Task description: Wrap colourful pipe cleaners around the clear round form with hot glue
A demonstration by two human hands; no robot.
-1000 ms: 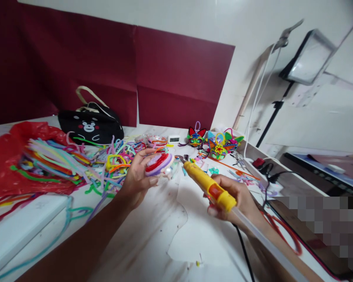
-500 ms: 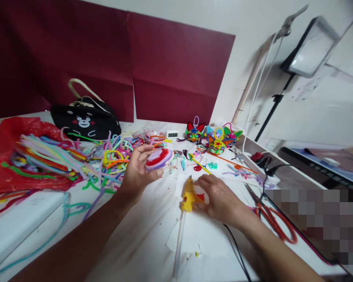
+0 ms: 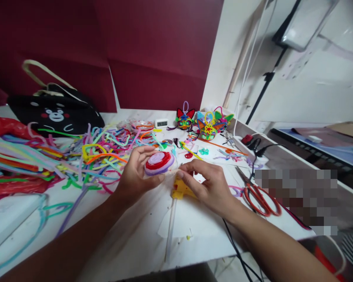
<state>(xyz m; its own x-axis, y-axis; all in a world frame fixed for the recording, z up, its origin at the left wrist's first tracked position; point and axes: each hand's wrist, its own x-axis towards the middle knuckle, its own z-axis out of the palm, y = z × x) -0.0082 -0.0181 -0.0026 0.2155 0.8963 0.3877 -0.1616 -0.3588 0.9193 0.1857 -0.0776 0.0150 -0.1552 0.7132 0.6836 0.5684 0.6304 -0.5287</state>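
Observation:
My left hand (image 3: 137, 174) holds a round craft piece (image 3: 159, 163) of coiled purple, white and red pipe cleaner above the white table (image 3: 129, 243). My right hand (image 3: 207, 184) is beside it, with thumb and forefinger pinched at the piece's right edge. Under my right hand the yellow glue gun (image 3: 181, 189) lies on the table, a glue stick (image 3: 170, 229) poking out toward me. Whether the right fingers grip anything is hard to tell.
A heap of coloured pipe cleaners (image 3: 76, 154) covers the left, by a red plastic bag (image 3: 6, 127) and a black bear bag (image 3: 54, 113). Finished colourful figures (image 3: 206, 125) and a small clock (image 3: 161, 123) stand at the back. Red-handled scissors (image 3: 260, 196) lie right.
My right hand laid the glue gun down on the table and moved up to the craft piece. The view shifted right and down; my left hand kept its hold.

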